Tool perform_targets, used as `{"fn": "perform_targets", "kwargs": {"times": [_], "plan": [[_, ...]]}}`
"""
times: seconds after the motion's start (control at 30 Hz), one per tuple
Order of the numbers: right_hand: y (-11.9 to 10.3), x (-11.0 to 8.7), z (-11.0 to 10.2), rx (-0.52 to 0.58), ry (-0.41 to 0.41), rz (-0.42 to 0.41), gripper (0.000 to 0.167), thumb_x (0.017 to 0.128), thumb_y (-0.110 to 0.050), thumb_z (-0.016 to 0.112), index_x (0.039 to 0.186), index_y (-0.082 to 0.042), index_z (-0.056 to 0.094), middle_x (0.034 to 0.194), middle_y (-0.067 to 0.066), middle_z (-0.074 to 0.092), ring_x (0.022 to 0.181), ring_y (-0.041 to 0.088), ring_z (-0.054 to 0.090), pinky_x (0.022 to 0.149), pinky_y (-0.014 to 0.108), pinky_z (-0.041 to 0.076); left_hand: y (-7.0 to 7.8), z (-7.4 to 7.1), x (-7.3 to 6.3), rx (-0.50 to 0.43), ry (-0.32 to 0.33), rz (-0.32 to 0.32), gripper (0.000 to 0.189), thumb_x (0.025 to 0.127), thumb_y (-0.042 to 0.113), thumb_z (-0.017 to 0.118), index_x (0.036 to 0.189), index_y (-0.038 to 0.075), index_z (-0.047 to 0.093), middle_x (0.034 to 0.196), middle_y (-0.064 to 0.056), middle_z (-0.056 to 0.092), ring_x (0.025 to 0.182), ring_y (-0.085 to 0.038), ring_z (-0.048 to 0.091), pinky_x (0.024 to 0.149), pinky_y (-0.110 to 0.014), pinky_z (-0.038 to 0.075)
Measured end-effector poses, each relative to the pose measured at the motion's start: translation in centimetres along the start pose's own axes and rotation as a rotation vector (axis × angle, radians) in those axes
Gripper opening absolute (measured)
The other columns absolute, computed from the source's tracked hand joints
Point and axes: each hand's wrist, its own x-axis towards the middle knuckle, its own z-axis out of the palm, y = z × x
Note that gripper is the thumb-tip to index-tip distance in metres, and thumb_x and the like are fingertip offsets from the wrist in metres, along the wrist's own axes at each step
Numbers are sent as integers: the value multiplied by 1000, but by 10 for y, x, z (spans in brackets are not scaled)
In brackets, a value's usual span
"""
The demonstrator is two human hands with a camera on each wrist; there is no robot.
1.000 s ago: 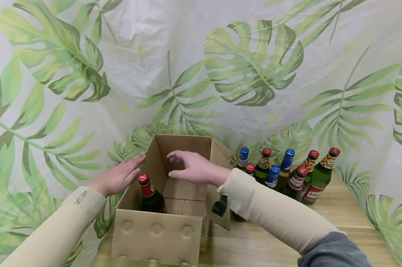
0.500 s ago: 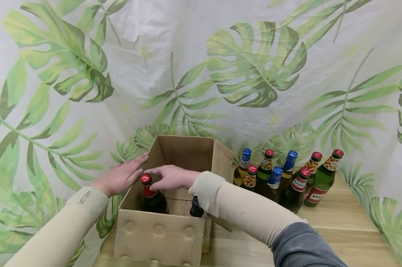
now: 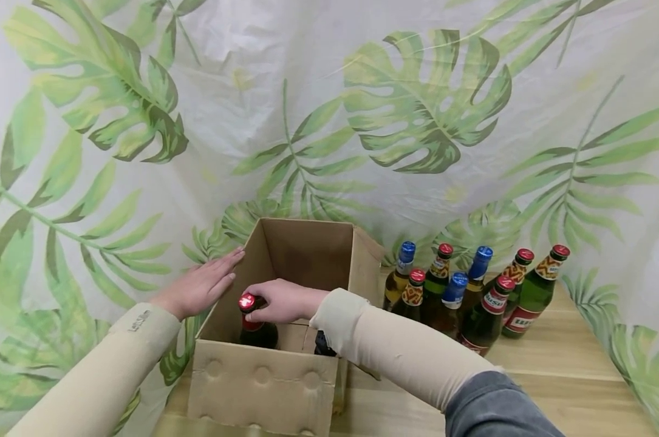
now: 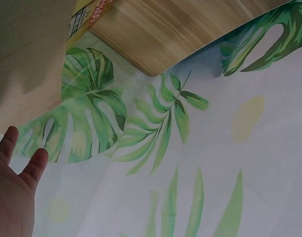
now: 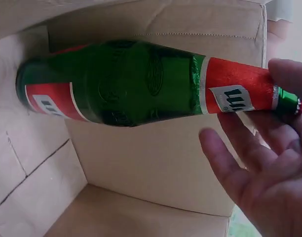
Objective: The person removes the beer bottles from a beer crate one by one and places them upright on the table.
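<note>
A green beer bottle (image 5: 126, 84) with a red neck label and red cap stands inside the cardboard box (image 3: 263, 385), near its front left corner. My right hand (image 3: 285, 300) grips that bottle by the neck; in the right wrist view the thumb and fingers of the hand (image 5: 274, 153) lie on either side of the red label. My left hand (image 3: 200, 288) rests with straight fingers against the box's left wall. Only part of the left hand (image 4: 15, 192) shows in the left wrist view, beside the cardboard.
Several bottles with red or blue caps, among them a green bottle (image 3: 531, 297) and a blue-necked bottle (image 3: 454, 297), stand on the wooden table (image 3: 570, 358) right of the box. A leaf-patterned cloth (image 3: 285, 48) hangs behind. A box flap (image 3: 367, 255) folds outward on the right.
My right hand has moved left and down inside the box and has taken hold of the bottle's neck. The bottle has shifted slightly right. My left hand stays at the box wall.
</note>
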Motion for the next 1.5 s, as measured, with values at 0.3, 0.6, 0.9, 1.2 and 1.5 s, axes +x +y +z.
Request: {"fn": "perform_targets", "kwargs": {"times": [0.3, 0.6, 0.9, 1.2, 1.5], "plan": [[4, -17, -21, 5, 303, 99, 24, 97, -27, 75, 106, -6, 70, 82, -4, 68, 70, 7, 61, 67, 19, 50, 2, 0, 10, -15, -10, 1, 54, 114, 29, 36, 162, 4, 32, 167, -17, 28, 148, -44, 32, 114, -66, 28], [-11, -56, -75, 142, 443, 172, 27, 100, -30, 71, 111, -6, 66, 94, 3, 69, 81, 15, 65, 69, 27, 54, 1, 1, 5, -35, -10, 18, 55, 114, 24, 36, 160, -4, 30, 165, -24, 27, 146, -48, 34, 115, -64, 30], [-23, -105, -129, 232, 637, 172, 27, 102, -27, 68, 116, -3, 67, 96, 8, 70, 79, 19, 61, 68, 31, 51, -1, -2, 11, -41, 23, 48, 53, 113, 22, 39, 158, -5, 34, 163, -25, 30, 145, -47, 36, 110, -66, 35], [-46, -167, -174, 408, 816, 78, 34, 104, -15, 64, 131, 5, 61, 111, 19, 68, 97, 26, 68, 78, 35, 62, -2, 4, 7, -47, 40, 99, 50, 111, 19, 45, 155, -5, 40, 162, -25, 34, 142, -45, 42, 108, -64, 39], [-64, -227, -191, 430, 808, 81, 35, 105, -13, 62, 129, 11, 57, 112, 19, 65, 99, 23, 68, 80, 35, 62, 4, 4, 9, -32, 29, 105, 50, 112, 21, 44, 156, -2, 40, 161, -24, 36, 137, -46, 47, 107, -67, 38]]}}
